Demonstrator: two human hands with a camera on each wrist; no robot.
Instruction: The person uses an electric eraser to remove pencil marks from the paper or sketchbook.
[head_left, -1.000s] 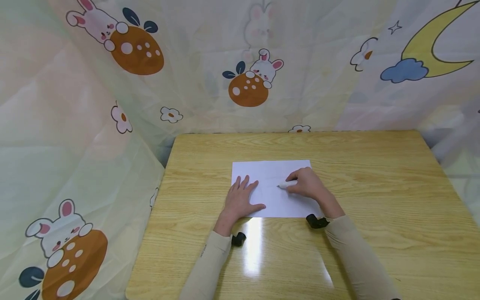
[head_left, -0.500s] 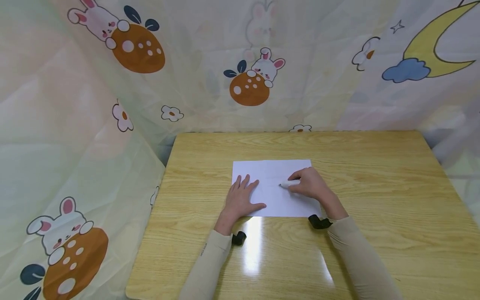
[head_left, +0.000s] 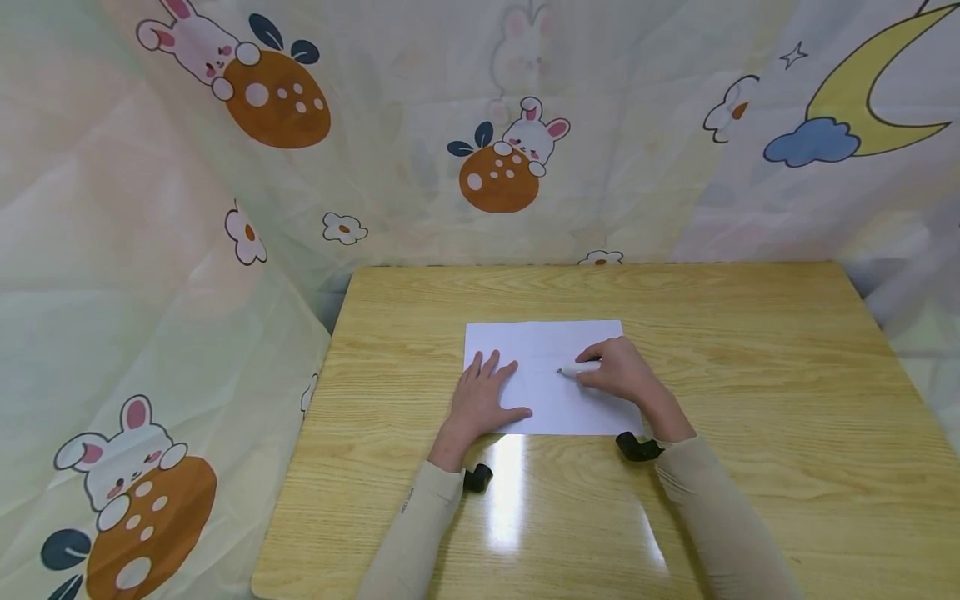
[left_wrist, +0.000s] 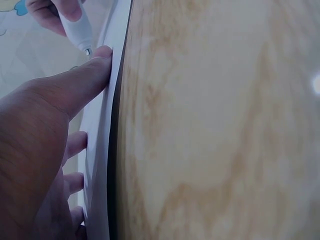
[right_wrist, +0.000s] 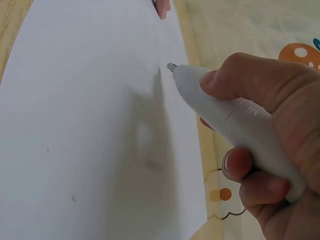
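Observation:
A sheet of white paper (head_left: pixel 540 342) lies flat on the wooden table. My left hand (head_left: pixel 480 400) rests on its left part, fingers spread and thumb pointing right along the near edge. Over the right part, my right hand (head_left: pixel 615 371) pinches a thick white pen-shaped tool (right_wrist: pixel 240 122) between thumb and fingers. Its small metal tip (right_wrist: pixel 172 67) points left, close to the paper's surface; whether it touches I cannot tell. In the left wrist view the same tool (left_wrist: pixel 77 30) appears beyond my left thumb (left_wrist: pixel 75 87). Small curved marks (right_wrist: pixel 74 198) show on the sheet.
The wooden table (head_left: pixel 750 358) extends well past the paper on both sides. A fabric backdrop (head_left: pixel 637 167) printed with rabbits, flowers and a moon hangs behind and at the left. Dark wrist cameras (head_left: pixel 477 478) sit at both sleeve cuffs.
My right hand and forearm have shifted very slightly right with the white tool over the last second. The left hand and paper stay in place.

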